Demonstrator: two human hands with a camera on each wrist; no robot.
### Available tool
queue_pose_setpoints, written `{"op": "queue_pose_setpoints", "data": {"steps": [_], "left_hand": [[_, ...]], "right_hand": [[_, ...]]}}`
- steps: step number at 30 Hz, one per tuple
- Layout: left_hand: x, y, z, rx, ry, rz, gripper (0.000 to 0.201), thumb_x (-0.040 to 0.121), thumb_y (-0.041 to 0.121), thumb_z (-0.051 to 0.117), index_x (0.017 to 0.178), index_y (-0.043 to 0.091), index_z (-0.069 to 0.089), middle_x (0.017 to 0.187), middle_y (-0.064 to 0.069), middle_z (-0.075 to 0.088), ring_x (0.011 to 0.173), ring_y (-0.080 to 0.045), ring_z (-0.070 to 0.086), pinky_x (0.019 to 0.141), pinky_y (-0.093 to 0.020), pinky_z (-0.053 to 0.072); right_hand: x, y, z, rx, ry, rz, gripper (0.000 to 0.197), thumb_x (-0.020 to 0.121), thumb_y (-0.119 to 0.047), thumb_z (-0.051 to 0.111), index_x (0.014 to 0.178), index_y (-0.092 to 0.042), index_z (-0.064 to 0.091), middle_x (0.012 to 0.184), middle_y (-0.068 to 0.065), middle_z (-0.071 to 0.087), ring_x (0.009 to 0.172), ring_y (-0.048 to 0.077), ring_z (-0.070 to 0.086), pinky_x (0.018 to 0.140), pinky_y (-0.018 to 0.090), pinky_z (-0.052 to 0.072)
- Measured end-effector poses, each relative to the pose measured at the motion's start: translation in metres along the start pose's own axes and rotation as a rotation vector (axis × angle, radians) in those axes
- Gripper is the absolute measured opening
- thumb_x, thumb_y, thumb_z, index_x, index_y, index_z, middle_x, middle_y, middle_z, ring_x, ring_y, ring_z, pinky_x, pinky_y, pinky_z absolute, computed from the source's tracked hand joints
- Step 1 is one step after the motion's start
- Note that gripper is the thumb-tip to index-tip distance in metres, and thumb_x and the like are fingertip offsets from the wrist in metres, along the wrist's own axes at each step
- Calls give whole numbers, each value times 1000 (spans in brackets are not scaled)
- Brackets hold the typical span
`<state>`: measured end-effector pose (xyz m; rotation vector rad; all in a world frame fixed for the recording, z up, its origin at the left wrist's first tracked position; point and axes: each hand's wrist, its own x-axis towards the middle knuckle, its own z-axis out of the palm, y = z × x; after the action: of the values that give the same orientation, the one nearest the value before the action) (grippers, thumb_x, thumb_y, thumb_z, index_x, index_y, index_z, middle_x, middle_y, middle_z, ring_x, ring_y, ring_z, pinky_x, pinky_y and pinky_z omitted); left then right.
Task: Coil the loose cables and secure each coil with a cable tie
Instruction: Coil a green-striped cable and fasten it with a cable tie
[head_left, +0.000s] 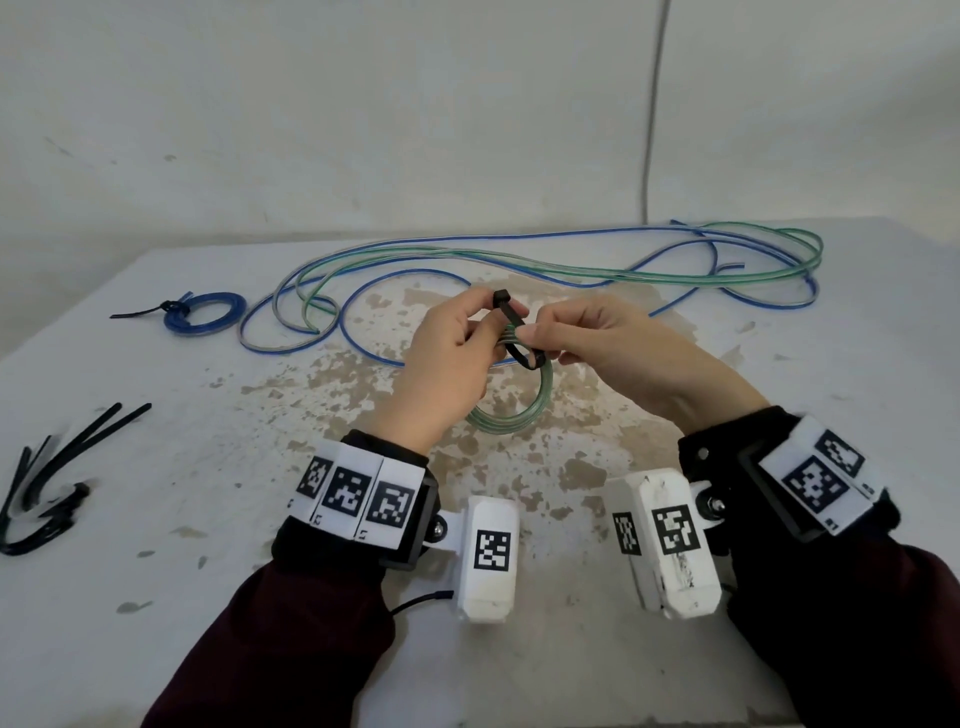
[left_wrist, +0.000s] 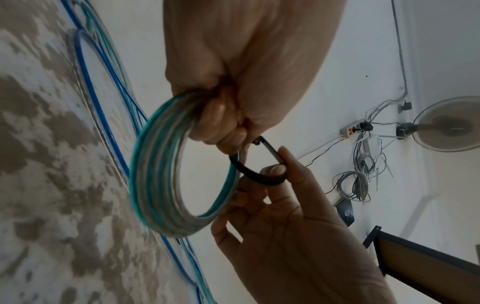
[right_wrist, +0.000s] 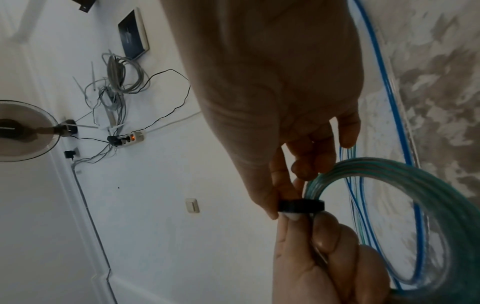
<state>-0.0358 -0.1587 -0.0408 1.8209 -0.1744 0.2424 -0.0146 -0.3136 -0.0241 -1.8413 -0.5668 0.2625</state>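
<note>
Left of the green coil, spare black ties lie on the table; behind them sits a tied blue coil. The left hand grips the green coil above the table, fingers curled round its strands. A black cable tie loops around the coil's top. The right hand pinches that tie. Behind the coil sprawl loose cables.

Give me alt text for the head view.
Both hands hold a green cable coil above the table: the left hand grips it while the right hand bends a black cable tie around it. Loose cables lie behind.
</note>
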Motion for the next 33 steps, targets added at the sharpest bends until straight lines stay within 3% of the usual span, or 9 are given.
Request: {"op": "queue_pose_setpoints", "data": {"steps": [6, 10, 14, 21, 27, 29, 30, 32, 33], "left_hand": [[1, -3, 0, 34, 14, 37, 22, 101, 14, 42, 105, 7, 62, 41, 14, 46, 35, -4, 34, 41, -9, 28], [3, -5, -2, 56, 18, 64, 21, 101, 16, 43, 104, 13, 64, 42, 12, 44, 39, -6, 29, 42, -14, 27], [1, -2, -1, 116, 13, 89, 22, 101, 15, 43, 106, 14, 64, 42, 16, 47, 37, -4, 35, 42, -10, 28], [0, 0, -1, 120, 14, 90, 23, 101, 14, 43, 105, 18, 65, 48, 12, 52, 41, -5, 32, 43, -16, 28], [-4, 7, -2, 139, -3, 111, 22, 100, 11, 44, 103, 14, 65, 63, 11, 61, 42, 3, 47, 44, -6, 30], [-6, 9, -2, 186, -48, 139, 22, 101, 11, 43, 103, 13, 65, 69, 2, 63, 39, 2, 45, 44, -12, 35], [-8, 10, -3, 202, -76, 143, 22, 101, 11, 42, 103, 14, 65, 70, -2, 63, 38, 1, 44, 47, -21, 43], [-8, 11, -6, 222, -102, 132, 24, 101, 13, 42, 102, 15, 66, 67, -5, 62, 37, -1, 41, 62, -43, 53], [-7, 10, -7, 219, -105, 116, 25, 101, 12, 42, 102, 14, 67, 64, -2, 61, 37, -1, 41, 64, -43, 53]], "right_hand": [[0, 0, 2, 28, 22, 7, 33, 91, -26, 59, 58, -21, 55, 77, 4, 52, 66, 3, 43, 61, 6, 35], [0, -1, 3, 56, 30, 6, 30, 91, -25, 57, 62, -21, 59, 77, 0, 57, 69, 4, 44, 61, 7, 36], [0, -2, 3, 49, 66, 41, 31, 91, -19, 56, 62, -24, 65, 68, -11, 62, 67, 0, 51, 65, 10, 37], [-1, -4, 2, 88, 80, 30, 22, 91, -20, 57, 72, -15, 68, 65, -14, 63, 64, -5, 52, 66, 6, 38], [1, -2, 5, 93, 122, -10, 21, 93, -20, 55, 83, -6, 67, 54, -19, 56, 57, -8, 46, 59, 0, 33], [0, -1, 7, 94, 148, -17, 24, 94, -19, 55, 75, -10, 65, 52, -18, 55, 55, -9, 48, 58, 0, 33], [0, -1, 8, 92, 160, -19, 27, 94, -20, 55, 70, -12, 63, 53, -17, 55, 55, -8, 49, 59, 1, 34], [2, 0, 10, 74, 184, -20, 28, 92, -24, 60, 65, -17, 62, 57, -12, 55, 55, -4, 47, 61, 6, 34], [3, 1, 10, 70, 213, -22, 24, 89, -26, 64, 67, -18, 62, 61, -6, 55, 57, 2, 46, 62, 11, 35]]}}
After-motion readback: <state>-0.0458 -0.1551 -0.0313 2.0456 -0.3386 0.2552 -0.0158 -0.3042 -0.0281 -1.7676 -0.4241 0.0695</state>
